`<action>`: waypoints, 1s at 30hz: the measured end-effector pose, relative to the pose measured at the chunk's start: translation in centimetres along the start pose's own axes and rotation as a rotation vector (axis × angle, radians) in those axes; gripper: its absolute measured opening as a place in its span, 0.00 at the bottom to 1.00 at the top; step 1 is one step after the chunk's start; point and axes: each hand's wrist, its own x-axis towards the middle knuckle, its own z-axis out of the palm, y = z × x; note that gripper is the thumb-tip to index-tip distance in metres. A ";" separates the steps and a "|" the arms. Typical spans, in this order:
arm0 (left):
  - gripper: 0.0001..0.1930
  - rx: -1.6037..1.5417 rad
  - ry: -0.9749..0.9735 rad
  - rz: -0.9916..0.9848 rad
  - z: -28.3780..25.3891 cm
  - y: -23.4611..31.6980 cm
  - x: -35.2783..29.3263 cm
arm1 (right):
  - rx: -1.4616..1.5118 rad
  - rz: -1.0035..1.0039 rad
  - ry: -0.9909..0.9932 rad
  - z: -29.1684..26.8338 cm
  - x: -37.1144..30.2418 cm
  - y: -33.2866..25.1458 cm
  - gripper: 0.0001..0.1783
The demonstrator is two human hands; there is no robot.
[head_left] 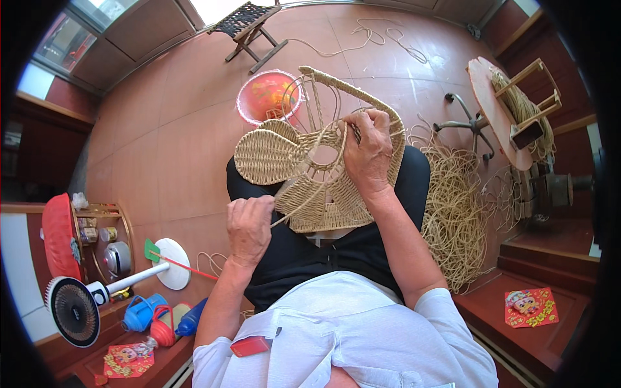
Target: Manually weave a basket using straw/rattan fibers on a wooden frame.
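Note:
A half-woven straw-coloured wicker piece (pixel 307 204) rests on my lap, with rounded petal-like panels, a round opening near its middle and bare ribs at its far side. My left hand (pixel 249 226) is closed at its near left, gripping a strand of twisted cord (pixel 299 211) that runs taut across the woven face toward the opening. At the far right of the opening, my right hand (pixel 370 150) is closed with fingers pinched around the cord and frame there. Exactly what lies under those fingertips is partly hidden.
Beyond my knees stands a red basin (pixel 255 97), close to the wicker. A large heap of loose cord (pixel 453 220) lies right of my leg. A folding stool (pixel 249 29) is far ahead; a round-topped swivel stand (pixel 495 110) is at right, a white fan (pixel 74 310) at left.

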 end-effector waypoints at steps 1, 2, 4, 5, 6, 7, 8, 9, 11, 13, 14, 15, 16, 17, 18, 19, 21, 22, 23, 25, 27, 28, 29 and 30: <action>0.09 -0.084 0.059 -0.126 0.1 -0.9 -0.4 | -0.009 -0.013 0.000 -0.1 0.1 0.0 0.08; 0.07 -0.167 0.114 -0.247 0.0 -1.7 -0.5 | -0.020 -0.023 0.005 -0.3 0.2 0.2 0.08; 0.13 -0.457 0.336 -0.551 -0.6 -5.1 -1.0 | -0.019 -0.001 0.014 -0.2 0.4 0.7 0.07; 0.14 -0.517 0.349 -0.770 -1.1 -10.1 -2.7 | -0.011 -0.002 0.008 0.0 0.4 0.8 0.06; 0.16 -0.575 0.361 -0.992 -1.9 -13.8 -4.2 | -0.005 0.012 0.017 0.1 0.4 0.7 0.06; 0.16 -0.572 0.350 -0.977 -2.5 -13.8 -3.9 | -0.002 0.037 0.025 0.0 0.6 0.7 0.06; 0.16 -0.244 0.414 -0.831 -3.1 -13.8 -3.7 | 0.001 0.062 0.033 -0.1 0.8 0.7 0.06; 0.17 0.076 0.472 -0.671 -3.6 -14.0 -3.2 | -0.005 0.071 0.045 -0.2 0.9 0.8 0.06; 0.17 -0.132 0.372 -0.602 -5.4 -7.9 0.1 | 0.059 0.129 -0.001 -0.2 0.7 0.7 0.08; 0.18 -0.295 0.145 -0.357 -5.1 -1.6 2.3 | 0.029 0.108 0.013 -0.3 0.5 0.6 0.07; 0.19 -0.257 0.015 -0.169 -4.3 0.9 3.2 | -0.003 0.080 0.022 -0.3 0.5 0.7 0.06; 0.20 -0.209 -0.083 -0.042 -3.9 3.5 4.0 | 0.001 0.081 0.026 -0.1 0.3 0.7 0.06; 0.20 -0.210 -0.138 0.034 -3.2 5.2 4.5 | 0.003 0.079 0.020 0.0 0.3 0.5 0.06; 0.19 -0.301 -0.260 -0.009 -2.2 5.9 4.5 | -0.002 0.078 0.016 0.1 0.2 0.4 0.05; 0.18 -0.375 -0.243 -0.020 -0.7 5.8 4.7 | -0.003 0.076 0.023 0.2 0.2 0.4 0.05; 0.16 -0.453 -0.227 -0.030 0.6 5.5 5.3 | -0.016 0.072 -0.002 0.4 -0.1 0.5 0.05; 0.15 -0.586 -0.171 -0.046 0.5 6.2 8.2 | -0.033 0.070 -0.026 0.2 -0.3 0.4 0.05; 0.14 -0.713 -0.111 -0.069 0.2 6.6 9.9 | -0.056 0.054 -0.032 0.2 -0.3 0.2 0.05; 0.14 -0.718 -0.113 -0.059 0.1 7.1 11.9 | -0.087 0.042 -0.032 -0.1 -0.2 0.2 0.05; 0.12 -0.923 -0.085 -0.284 0.0 7.8 15.6 | -0.101 0.057 -0.047 -0.2 -0.3 0.0 0.06; 0.11 -0.794 -0.030 -0.186 2.1 6.6 17.9 | -0.062 0.059 -0.038 -0.2 -0.3 -0.5 0.07; 0.10 -0.669 0.019 -0.093 3.2 6.1 18.8 | -0.064 0.069 -0.056 -0.1 -0.4 -0.5 0.08; 0.10 -0.673 0.020 -0.087 3.7 6.1 19.6 | -0.069 0.068 -0.052 0.0 -0.5 -0.2 0.08; 0.08 -0.575 -0.017 -0.039 4.1 6.2 20.2 | -0.083 0.062 -0.047 0.1 -0.6 0.1 0.09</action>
